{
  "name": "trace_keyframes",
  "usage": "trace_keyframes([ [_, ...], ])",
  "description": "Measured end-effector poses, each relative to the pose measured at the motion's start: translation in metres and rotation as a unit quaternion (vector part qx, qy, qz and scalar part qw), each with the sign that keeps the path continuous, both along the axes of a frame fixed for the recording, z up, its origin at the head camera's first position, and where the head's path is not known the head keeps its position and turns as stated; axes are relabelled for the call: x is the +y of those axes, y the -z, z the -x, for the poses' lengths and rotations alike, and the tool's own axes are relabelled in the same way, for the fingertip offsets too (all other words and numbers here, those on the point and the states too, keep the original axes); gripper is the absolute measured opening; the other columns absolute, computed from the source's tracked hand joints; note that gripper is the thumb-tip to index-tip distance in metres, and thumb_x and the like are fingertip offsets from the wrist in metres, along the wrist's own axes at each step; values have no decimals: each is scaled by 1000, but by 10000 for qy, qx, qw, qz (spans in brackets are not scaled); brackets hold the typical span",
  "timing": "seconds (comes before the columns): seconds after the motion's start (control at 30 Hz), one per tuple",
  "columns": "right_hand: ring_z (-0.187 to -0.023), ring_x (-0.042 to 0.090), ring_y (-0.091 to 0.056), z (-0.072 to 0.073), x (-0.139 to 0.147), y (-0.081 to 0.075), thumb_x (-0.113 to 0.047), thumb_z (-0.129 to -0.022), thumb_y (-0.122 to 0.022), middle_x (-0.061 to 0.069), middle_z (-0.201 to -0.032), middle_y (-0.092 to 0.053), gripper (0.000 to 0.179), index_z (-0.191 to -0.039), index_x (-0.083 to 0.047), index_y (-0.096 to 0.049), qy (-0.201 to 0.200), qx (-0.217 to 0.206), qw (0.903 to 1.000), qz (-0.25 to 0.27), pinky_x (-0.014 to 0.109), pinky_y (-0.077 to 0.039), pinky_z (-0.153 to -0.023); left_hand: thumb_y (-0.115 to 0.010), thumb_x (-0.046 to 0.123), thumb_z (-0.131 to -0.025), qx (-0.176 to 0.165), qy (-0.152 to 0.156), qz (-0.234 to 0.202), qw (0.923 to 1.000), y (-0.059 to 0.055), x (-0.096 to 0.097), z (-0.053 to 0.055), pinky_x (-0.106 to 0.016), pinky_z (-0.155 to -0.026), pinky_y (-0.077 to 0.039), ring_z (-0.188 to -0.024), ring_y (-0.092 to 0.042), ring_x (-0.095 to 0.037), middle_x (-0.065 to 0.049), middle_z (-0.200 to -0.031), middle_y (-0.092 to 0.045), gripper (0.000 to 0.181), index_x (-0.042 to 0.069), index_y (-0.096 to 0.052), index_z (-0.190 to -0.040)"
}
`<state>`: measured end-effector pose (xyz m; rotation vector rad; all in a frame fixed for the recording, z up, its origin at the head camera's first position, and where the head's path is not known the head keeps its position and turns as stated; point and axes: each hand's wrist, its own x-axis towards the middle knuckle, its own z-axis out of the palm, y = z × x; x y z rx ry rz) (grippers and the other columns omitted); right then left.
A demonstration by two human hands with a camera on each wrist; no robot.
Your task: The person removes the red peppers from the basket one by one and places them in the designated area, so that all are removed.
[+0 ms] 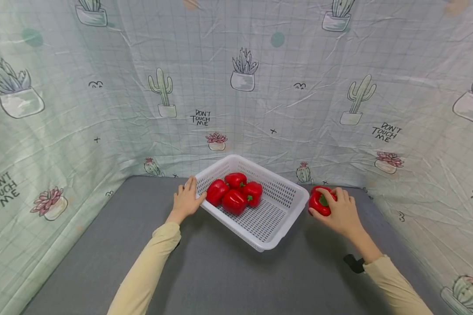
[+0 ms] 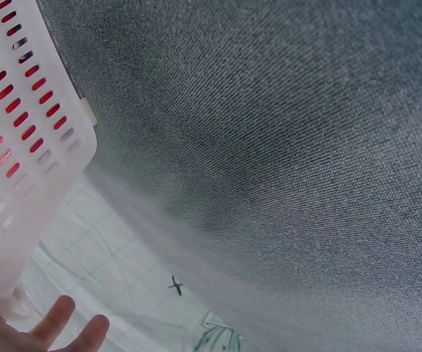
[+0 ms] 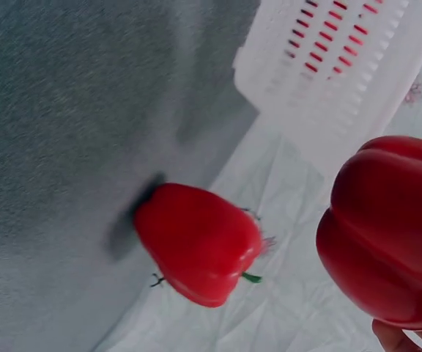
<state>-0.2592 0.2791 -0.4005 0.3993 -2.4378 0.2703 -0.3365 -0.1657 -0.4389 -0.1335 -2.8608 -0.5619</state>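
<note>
My left hand (image 1: pixel 185 200) rests at the left corner of a white slotted plastic basket (image 1: pixel 273 173), touching its rim. Two of its fingers (image 2: pixel 56 321) extend straight past the basket wall in the left wrist view. Inside the basket's left half lie several red bell peppers (image 1: pixel 234 202). To the right of the basket, my right hand (image 1: pixel 344 213) grips a red bell pepper (image 3: pixel 394 235) from above, with thumb and fingers around its green-stemmed top. Another red bell pepper (image 3: pixel 196 242) lies on its side on the table, seen in the right wrist view.
A dark grey cloth-like surface (image 1: pixel 220 280) carries the basket. Behind it and on both sides hangs a pale sheet (image 1: pixel 260 118) printed with cacti. A black wrist strap (image 1: pixel 354 264) shows by the right sleeve.
</note>
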Motion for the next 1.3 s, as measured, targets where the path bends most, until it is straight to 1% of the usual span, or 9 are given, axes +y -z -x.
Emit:
trace_keyframes([
  [0.03, -86, 32, -43, 1, 2, 1, -36, -62, -74, 16, -91, -46, 60, -114, -15, -52, 49, 20, 10000, 28, 44, -31, -65, -38, 47, -88, -134, 4, -7, 9999, -1, 0, 0, -64, -91, -26, -122, -28, -43, -14, -148, -19, 71, 5, -18, -142],
  [0.07, -87, 32, -42, 2, 3, 2, -36, -61, -74, 17, -91, -46, 61, -114, -14, -51, 114, 24, 9999, 39, 45, -31, -66, -38, 46, -89, -163, -1, 62, 9998, -1, 0, 0, -63, -91, -27, -122, -28, -43, -15, -148, -19, 71, 4, -18, -142],
  [0.2, -84, 33, -41, 6, 10, 5, -36, -61, -73, 18, -89, -45, 61, -113, -14, -51, 319, 124, 9994, 110, 48, -29, -67, -38, 46, -89, -184, -32, 206, 9996, -2, 1, -1, -62, -92, -28, -122, -29, -42, -15, -148, -20, 71, 4, -18, -142],
  [0.33, -85, 36, -40, 11, 17, 8, -35, -63, -71, 20, -91, -44, 60, -114, -13, -50, 566, 111, 9982, 159, 49, -28, -66, -39, 46, -88, -126, -8, 176, 9998, -2, 0, 0, -62, -91, -29, -121, -29, -42, -16, -147, -21, 72, 3, -19, -142],
  [0.47, -86, 38, -38, 15, 24, 6, -37, -69, -67, 23, -93, -42, 58, -117, -12, -48, 850, -32, 9961, 243, 49, -26, -65, -39, 45, -87, -52, 12, 185, 9998, -2, -1, 1, -63, -90, -29, -120, -30, -43, -17, -146, -22, 71, 2, -20, -141],
  [0.63, -91, 40, -36, 23, 33, 4, -40, -75, -62, 25, -98, -39, 57, -122, -11, -45, 1151, -322, 9920, 399, 52, -25, -67, -40, 45, -87, -70, 4, 135, 9999, -4, 0, 0, -62, -91, -29, -121, -30, -42, -16, -146, -22, 71, 3, -21, -141],
  [0.93, -89, 41, -34, 36, 48, 3, -45, -80, -55, 28, -97, -37, 60, -125, -8, -41, 1526, -645, 9852, 451, 54, -24, -67, -41, 45, -87, -129, -30, 127, 9998, -5, 1, -1, -62, -91, -29, -121, -30, -42, -16, -147, -21, 72, 2, -20, -141],
  [1.07, -94, 45, -33, 41, 54, 3, -46, -82, -52, 31, -101, -36, 62, -126, -6, -38, 1726, -865, 9799, 507, 58, -23, -70, -40, 44, -87, -121, -19, 105, 9999, -3, 2, -2, -62, -91, -29, -121, -30, -42, -16, -147, -21, 71, 2, -20, -141],
  [1.3, -102, 53, -29, 50, 60, 4, -47, -84, -47, 38, -108, -33, 64, -128, -3, -34, 1949, -1142, 9708, 806, 66, -20, -76, -41, 45, -87, -138, -45, 55, 9999, -4, 3, -3, -61, -92, -29, -121, -30, -41, -15, -147, -21, 72, 3, -21, -141],
])
